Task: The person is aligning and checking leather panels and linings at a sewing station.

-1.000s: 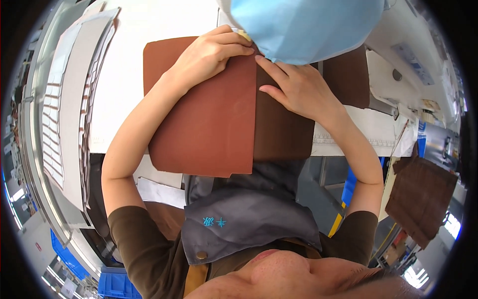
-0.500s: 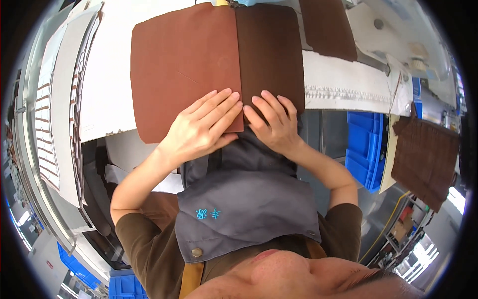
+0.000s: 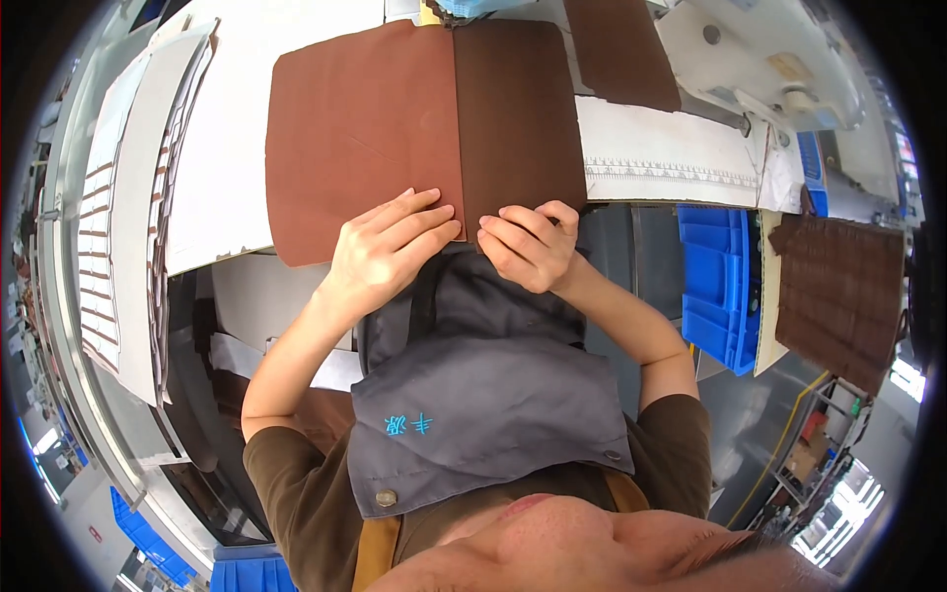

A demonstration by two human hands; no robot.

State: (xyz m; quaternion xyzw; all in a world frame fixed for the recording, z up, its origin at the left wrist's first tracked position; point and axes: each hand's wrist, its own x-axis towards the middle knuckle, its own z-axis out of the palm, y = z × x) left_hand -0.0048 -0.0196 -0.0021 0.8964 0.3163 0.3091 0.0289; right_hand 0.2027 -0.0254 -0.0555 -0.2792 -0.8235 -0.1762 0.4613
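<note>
Resting on leather-like sheet: left hand (image 3: 388,249), fingers laid over the near right corner of the reddish-brown panel (image 3: 365,128); its thumb is hidden, so I cannot tell whether it pinches the edge.
Right hand: right hand (image 3: 531,249), fingers curled at the near edge of the dark brown panel (image 3: 518,109) – whether they grasp it or only touch, I cannot tell.
Panels: side by side on the white tabletop (image 3: 222,168), meeting along a straight line between the hands, near edges reaching past the table's edge toward the grey apron (image 3: 483,414).
Right of panels: a printed ruler scale (image 3: 676,173), with another dark brown piece (image 3: 623,54) beyond it.
Lower right: a blue bin (image 3: 717,286) – near it, a hanging brown sheet (image 3: 838,301).
Far left: layered pale sheets (image 3: 138,217).
</note>
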